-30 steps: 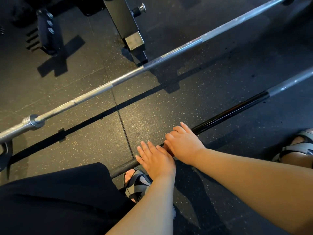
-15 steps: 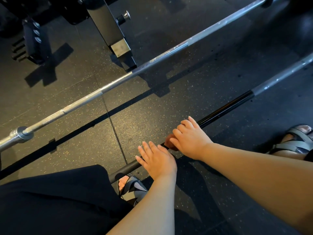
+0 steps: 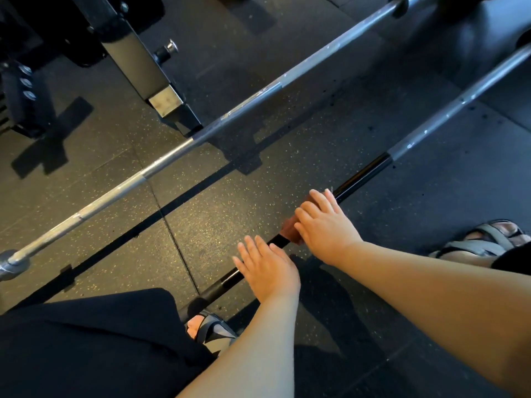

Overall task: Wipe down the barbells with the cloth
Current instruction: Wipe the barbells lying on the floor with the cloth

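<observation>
Dark rubber floor (image 3: 230, 202), yellow-flecked, tile seams visible, sunlit patch in the middle. Black garment (image 3: 86, 346) fills the lower left corner, over the person's leg. Two barbells lie on the floor, both running diagonally from lower left to upper right, roughly parallel and apart. Far barbell (image 3: 247, 100): bare silver steel, scuffed and blotchy, with a collar (image 3: 11, 264) at its lower left end; its upper right end leaves the frame. Near barbell (image 3: 362, 176): glossy black shaft in the middle stretch, changing to a matte grey section toward the upper right, with small pale specks on the grey part; its lower left end passes behind the garment. Black rack post (image 3: 135, 58) with a pale square foot stands just behind the far barbell, a pin knob sticking out of its side. Dark gear at the left edge, too dim to identify. Both bare forearms reach in from the bottom and right. Left hand (image 3: 268, 271) lies flat on the black shaft, fingers straight and slightly spread, grip open, holding nothing. Right hand (image 3: 326, 225) is just up the bar from it, grip closed over the cloth (image 3: 290, 229), fingers curled over the top. The cloth is reddish brown, bunched around the black shaft and mostly hidden under the hand. Grey strapped sandals: left sandal (image 3: 212, 330) under the near barbell's line, right sandal (image 3: 485, 244) at the right edge.
</observation>
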Demonstrator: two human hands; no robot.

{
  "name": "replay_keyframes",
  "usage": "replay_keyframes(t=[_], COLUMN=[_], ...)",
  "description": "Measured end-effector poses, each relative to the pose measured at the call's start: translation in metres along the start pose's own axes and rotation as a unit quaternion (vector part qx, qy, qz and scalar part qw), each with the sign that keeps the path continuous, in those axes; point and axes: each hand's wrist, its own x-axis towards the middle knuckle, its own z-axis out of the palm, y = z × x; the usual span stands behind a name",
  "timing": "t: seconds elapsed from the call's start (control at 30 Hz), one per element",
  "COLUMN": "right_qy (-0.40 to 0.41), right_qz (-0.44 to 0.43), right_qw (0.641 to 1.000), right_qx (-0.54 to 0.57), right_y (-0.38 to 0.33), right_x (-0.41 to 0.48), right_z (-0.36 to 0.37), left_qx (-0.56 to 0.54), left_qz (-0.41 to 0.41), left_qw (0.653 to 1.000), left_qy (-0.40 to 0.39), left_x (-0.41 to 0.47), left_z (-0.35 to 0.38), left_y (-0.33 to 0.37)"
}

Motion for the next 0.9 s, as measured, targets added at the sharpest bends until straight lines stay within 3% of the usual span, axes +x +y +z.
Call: replay_keyframes(t=[0.17, 0.3, 0.4, 0.7, 0.9], right_qy=[0.001, -0.024, -0.026, 0.005, 0.001], right_qz=[-0.081, 0.019, 0.039, -0.061, 0.100], right_qw=[0.997, 0.999, 0.999, 0.997, 0.992], right_qx=[0.018, 0.009, 0.013, 0.037, 0.083], right_y=[0.041, 0.071, 0.063, 0.065, 0.105], right_x=[0.009, 0.004, 0.000, -0.001, 0.001], right_z=[-0.003, -0.009, -0.012, 0.002, -0.004], left_qx=[-0.028, -0.019, -0.011, 0.006, -0.077], left_qz=[0.054, 0.049, 0.044, 0.041, 0.148], left_qw=[0.998, 0.998, 0.998, 0.994, 0.971], left_qy=[-0.034, -0.045, -0.043, -0.103, -0.171], left_x=[-0.001, -0.003, -0.003, 0.002, 0.003], left_z=[0.002, 0.004, 0.007, -0.006, -0.009], left_y=[0.031, 0.039, 0.040, 0.067, 0.104])
